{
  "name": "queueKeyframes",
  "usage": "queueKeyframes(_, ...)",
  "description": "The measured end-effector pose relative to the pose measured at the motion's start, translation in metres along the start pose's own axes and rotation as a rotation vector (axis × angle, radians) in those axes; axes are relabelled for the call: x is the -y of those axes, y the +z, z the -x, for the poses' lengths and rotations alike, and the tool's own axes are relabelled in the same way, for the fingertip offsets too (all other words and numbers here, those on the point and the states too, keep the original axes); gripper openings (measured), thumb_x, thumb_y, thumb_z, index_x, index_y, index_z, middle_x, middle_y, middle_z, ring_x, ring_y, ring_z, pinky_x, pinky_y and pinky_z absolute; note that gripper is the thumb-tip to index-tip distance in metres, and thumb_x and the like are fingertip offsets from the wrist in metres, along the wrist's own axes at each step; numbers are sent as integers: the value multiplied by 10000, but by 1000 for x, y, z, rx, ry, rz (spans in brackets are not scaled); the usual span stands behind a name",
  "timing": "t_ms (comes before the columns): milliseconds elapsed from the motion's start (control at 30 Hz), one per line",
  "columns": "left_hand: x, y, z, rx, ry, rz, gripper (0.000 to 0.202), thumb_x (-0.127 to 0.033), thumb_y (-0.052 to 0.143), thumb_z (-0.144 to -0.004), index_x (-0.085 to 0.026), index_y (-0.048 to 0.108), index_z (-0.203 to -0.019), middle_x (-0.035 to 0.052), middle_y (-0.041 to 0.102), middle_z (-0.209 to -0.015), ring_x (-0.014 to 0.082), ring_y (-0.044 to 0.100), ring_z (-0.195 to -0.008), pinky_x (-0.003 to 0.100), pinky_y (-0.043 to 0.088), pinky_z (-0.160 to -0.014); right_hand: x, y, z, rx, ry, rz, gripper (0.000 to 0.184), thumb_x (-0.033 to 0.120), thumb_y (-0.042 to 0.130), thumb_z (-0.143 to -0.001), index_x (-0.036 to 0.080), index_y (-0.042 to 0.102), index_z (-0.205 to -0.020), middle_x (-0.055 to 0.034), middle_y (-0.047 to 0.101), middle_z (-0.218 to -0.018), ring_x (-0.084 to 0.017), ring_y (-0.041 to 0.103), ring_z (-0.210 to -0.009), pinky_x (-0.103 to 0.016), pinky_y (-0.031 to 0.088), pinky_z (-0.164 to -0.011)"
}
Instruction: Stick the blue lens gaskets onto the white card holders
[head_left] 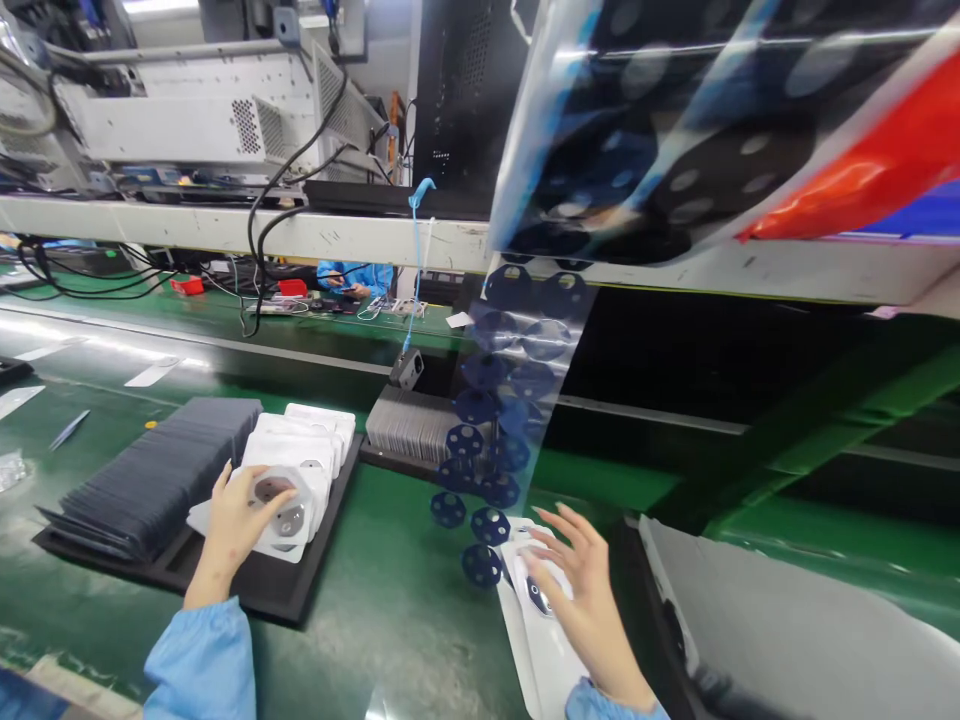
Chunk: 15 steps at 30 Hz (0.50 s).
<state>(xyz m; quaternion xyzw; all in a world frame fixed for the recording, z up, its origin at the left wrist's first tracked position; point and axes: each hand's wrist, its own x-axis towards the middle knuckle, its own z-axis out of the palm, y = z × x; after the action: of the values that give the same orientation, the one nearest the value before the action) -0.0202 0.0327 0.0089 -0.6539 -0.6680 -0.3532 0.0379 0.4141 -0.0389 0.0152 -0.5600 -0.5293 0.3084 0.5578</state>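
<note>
My left hand is at a pile of white phone-back-shaped plates in a black tray. Its thumb and index finger close on the top plate, around a dark, shiny round-holed patch. My right hand hovers over more white plates, fingers stretched and thumb apart. A dark disc with small holes shows beneath its thumb. Left of these fingers hangs a clear film strip carrying several dark blue round stickers with holes.
Dark thin sheets stand packed in the left tray. Behind is a box of upright cards. A grey padded stack lies at right. A shelf edge crosses above. Tweezers lie far left. Another person's hands show beyond.
</note>
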Motion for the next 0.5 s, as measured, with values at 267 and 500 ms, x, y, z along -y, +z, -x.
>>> queueKeyframes(267,-3,4,-2,-57,49,99,487,-595,557,-798,-208,669,-1070,98,616,-1116,300,602,-1058,421,481,-946,-23,20,11,299,-66,55,654,379,692,-787,333,357,-1347,-69,404,-1391,-237,601,-1059,-440,493,-964)
queueKeyframes(500,-10,0,1,-95,45,97,402,-505,564,-835,-221,678,-1095,83,654,-1100,281,598,-1080,415,446,-1008,-17,23,11,330,-68,94,667,318,630,-810,318,337,-1409,-73,439,-1409,-230,611,-1049,-453,472,-970)
